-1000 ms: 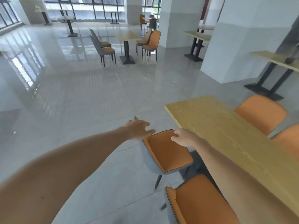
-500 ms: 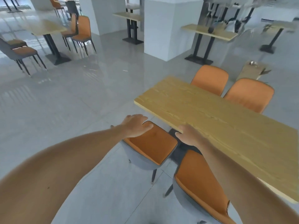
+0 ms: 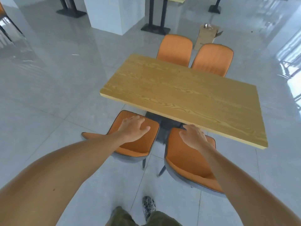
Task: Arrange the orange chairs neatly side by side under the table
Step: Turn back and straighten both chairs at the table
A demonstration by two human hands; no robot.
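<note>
A wooden table (image 3: 179,95) stands in the middle of the head view. Two orange chairs with grey shells sit at its near side, a narrow gap between them. My left hand (image 3: 133,128) lies flat, fingers spread, over the left chair (image 3: 138,147). My right hand (image 3: 193,136) rests with fingers apart on the upper part of the right chair (image 3: 187,163), just below the table's near edge. Neither hand is closed around anything. Two more orange chairs (image 3: 175,49) (image 3: 212,59) stand side by side, tucked in at the far side.
A cardboard box (image 3: 206,36) sits on the floor behind the far chairs. A white pillar (image 3: 112,13) and black table bases (image 3: 154,28) stand further back. My shoe (image 3: 148,206) is on the grey tiles behind the near chairs.
My view swung right and down onto the table. My right hand left the left chair and moved onto the right chair. My left hand stayed on the left chair.
</note>
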